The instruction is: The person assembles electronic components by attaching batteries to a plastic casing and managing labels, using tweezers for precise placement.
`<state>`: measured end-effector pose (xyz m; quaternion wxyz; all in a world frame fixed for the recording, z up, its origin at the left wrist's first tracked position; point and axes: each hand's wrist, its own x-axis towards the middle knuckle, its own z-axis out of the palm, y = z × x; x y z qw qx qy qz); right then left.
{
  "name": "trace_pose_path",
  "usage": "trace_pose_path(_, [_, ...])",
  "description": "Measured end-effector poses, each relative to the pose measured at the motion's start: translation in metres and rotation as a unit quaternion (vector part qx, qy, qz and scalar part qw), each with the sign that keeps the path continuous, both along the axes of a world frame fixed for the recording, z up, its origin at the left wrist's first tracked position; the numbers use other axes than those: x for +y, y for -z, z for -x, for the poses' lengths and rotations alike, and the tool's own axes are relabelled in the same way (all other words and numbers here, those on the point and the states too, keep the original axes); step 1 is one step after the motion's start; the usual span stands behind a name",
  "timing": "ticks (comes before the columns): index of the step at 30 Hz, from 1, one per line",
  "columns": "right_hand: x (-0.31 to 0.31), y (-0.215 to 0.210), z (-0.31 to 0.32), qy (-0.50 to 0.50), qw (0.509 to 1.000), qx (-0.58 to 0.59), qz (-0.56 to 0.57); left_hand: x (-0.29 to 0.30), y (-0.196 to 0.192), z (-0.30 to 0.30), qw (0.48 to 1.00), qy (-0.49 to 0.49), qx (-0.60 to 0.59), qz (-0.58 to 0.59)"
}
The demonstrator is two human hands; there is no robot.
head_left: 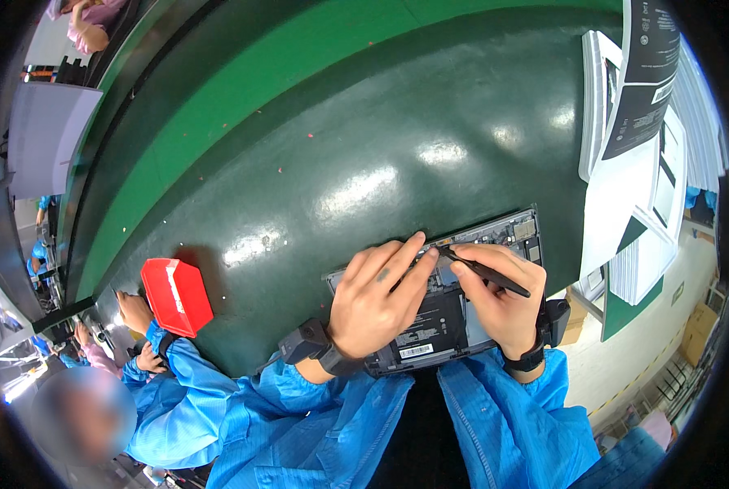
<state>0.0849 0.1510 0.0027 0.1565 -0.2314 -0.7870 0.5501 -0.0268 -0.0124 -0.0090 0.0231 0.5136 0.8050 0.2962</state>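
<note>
An opened flat electronic device (524,231), like a laptop or tablet base, lies before me with its inner boards showing. A black battery (434,322) with a white label fills part of its near half. My left hand (381,297) rests over the device's left side, fingers stretched toward its far edge, with the index and middle fingertips touching near the boards. In my right hand (499,293) is a slim black tool (495,277) that looks like tweezers. Its tip meets the far edge beside my left fingertips; the exact spot it touches is too small to tell.
A red tray (175,297) stands at the left, next to a co-worker's hand (134,312) and blue sleeve. Stacked white trays (597,106) and a black printed sheet (646,81) rise at the right. Small reddish specks dot the green table (315,179).
</note>
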Motion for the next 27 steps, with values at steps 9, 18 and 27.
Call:
trace_pose_path(9, [-0.001,0.0,-0.001,0.009,1.0,0.015,-0.003,0.0,0.0,-0.002,1.0,-0.004,0.015,-0.003])
trace_pose_path(18, [0.001,0.005,-0.008,0.072,0.994,0.025,0.079,-0.001,-0.007,-0.008,1.0,-0.015,0.007,0.011])
trace_pose_path(27, [0.04,-0.114,0.004,-0.147,0.833,0.409,-0.342,-0.044,0.001,-0.072,0.967,0.195,-0.068,0.149])
